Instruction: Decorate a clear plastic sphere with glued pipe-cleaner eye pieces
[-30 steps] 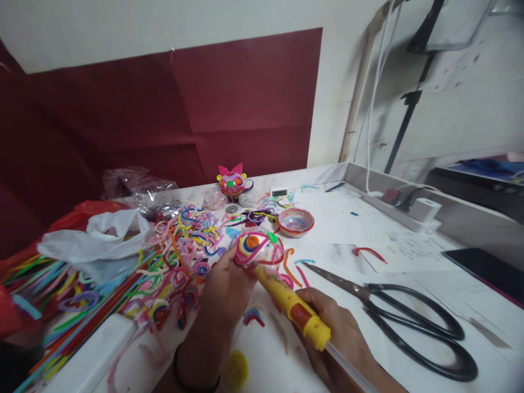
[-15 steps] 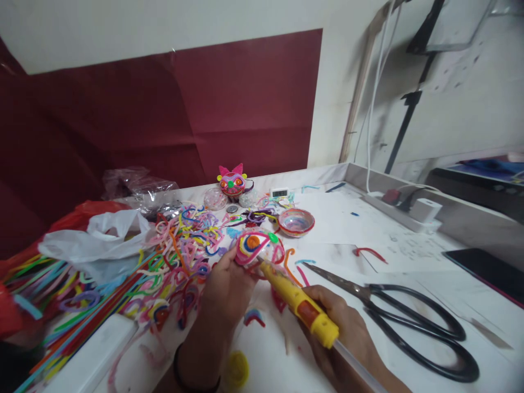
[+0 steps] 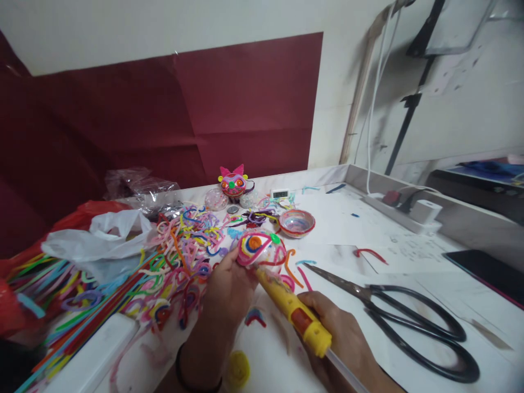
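Note:
My left hand [image 3: 232, 286] is closed around the lower left side of a clear plastic half-shell [image 3: 267, 255]. Pink, orange, blue and yellow pipe cleaners on it form an eye, with a green oval beside it. In my right hand [image 3: 333, 333] is a yellow hot glue gun [image 3: 295, 308], with a clear glue stick [image 3: 346, 371] running out of its back end. The gun's nozzle points at the shell's lower edge; whether it touches cannot be made out. Below lie a small red and blue pipe-cleaner arc [image 3: 255, 316] and a yellow coil [image 3: 238, 369].
Large black-handled scissors [image 3: 409, 311] lie open at the right. A bowl-like half-shell [image 3: 297, 224] and a decorated animal head [image 3: 233, 184] stand farther back. Tangled pipe cleaners [image 3: 192, 240] and a white plastic bag [image 3: 102, 240] cover the left. A power strip [image 3: 403, 215] and phone [image 3: 485, 275] are rightward.
The glue gun has shifted slightly left and down along the shell's lower edge, my right hand moving with it. The shell stays in my left hand, nearly unmoved.

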`<state>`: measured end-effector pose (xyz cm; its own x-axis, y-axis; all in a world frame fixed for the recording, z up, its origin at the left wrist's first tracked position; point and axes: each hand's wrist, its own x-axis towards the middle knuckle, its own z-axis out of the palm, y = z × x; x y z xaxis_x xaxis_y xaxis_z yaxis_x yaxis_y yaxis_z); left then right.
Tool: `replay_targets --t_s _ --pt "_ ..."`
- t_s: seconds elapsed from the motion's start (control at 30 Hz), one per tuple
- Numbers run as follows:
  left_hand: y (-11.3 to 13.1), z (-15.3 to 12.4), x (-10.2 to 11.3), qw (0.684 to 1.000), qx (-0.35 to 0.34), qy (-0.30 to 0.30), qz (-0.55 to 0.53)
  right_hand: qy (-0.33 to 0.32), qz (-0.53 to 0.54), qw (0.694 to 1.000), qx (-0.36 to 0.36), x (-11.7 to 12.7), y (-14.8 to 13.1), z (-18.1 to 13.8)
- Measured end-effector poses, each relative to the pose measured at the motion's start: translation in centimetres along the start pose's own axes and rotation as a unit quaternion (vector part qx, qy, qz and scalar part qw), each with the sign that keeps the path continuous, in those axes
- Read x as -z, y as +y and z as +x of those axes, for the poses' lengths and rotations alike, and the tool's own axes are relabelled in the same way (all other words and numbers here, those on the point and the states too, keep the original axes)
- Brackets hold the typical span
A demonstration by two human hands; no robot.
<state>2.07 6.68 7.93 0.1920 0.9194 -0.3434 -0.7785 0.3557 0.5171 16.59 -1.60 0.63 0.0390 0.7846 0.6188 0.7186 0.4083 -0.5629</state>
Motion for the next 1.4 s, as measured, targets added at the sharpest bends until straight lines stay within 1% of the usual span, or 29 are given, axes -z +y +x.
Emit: replay_targets --t_s 0.2,0.4,0.53,0.73,0.83,0.93,1.13,1.4 --pt "-0.1 0.0 0.2 1.0 0.002 -0.019 0.019 -0.002 -0.014 1.0 0.022 -0.2 -0.1 0.0" --pt "-0.2 0.3 0.4 0.999 0.004 -0.027 0.026 0.021 -0.043 0.994 0.094 -0.2 0.0 0.2" --pt "-0.2 0.4 0.6 0.999 -0.004 -0.041 0.029 0.028 -0.042 0.993 0.11 -0.1 0.1 0.4" --pt "-0.2 0.0 0.4 1.0 -0.011 -0.012 0.021 0.034 -0.007 0.996 0.08 -0.1 0.2 0.4" --pt "-0.2 -0.1 0.3 0.999 -0.022 -0.011 0.021 0.022 -0.003 0.999 0.049 -0.1 0.5 0.2" --pt "-0.1 -0.1 0.2 1.0 -0.013 -0.006 0.015 0.019 0.003 1.0 0.023 -0.1 0.7 0.1" --pt "-0.1 0.1 -0.2 1.0 -0.02 0.001 0.015 0.006 -0.01 1.0 -0.027 0.1 0.9 0.0" --pt "-0.1 -0.1 0.0 1.0 -0.027 0.003 0.014 0.021 -0.008 0.998 -0.053 0.0 1.2 -0.1"
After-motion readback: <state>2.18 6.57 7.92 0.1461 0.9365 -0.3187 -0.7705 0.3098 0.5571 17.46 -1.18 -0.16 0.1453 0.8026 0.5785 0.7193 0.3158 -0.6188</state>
